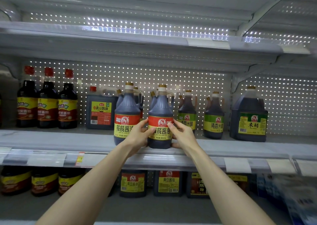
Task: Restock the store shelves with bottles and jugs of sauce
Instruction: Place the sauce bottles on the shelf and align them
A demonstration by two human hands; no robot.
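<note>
A dark soy sauce jug (160,115) with a red and yellow label stands at the front edge of the middle shelf (56,139). My left hand (139,134) grips its left side and my right hand (182,133) grips its right side, thumbs on the label. A matching soy sauce jug (126,113) stands right beside it on the left, with more of the same kind behind both.
Three tall red-capped bottles (48,103) and a square jug (101,111) stand to the left. Two green-labelled vinegar jugs (213,118) and a big vinegar jug (249,116) stand to the right. The lower shelf holds several jugs (168,182). The upper shelf (120,36) hangs overhead.
</note>
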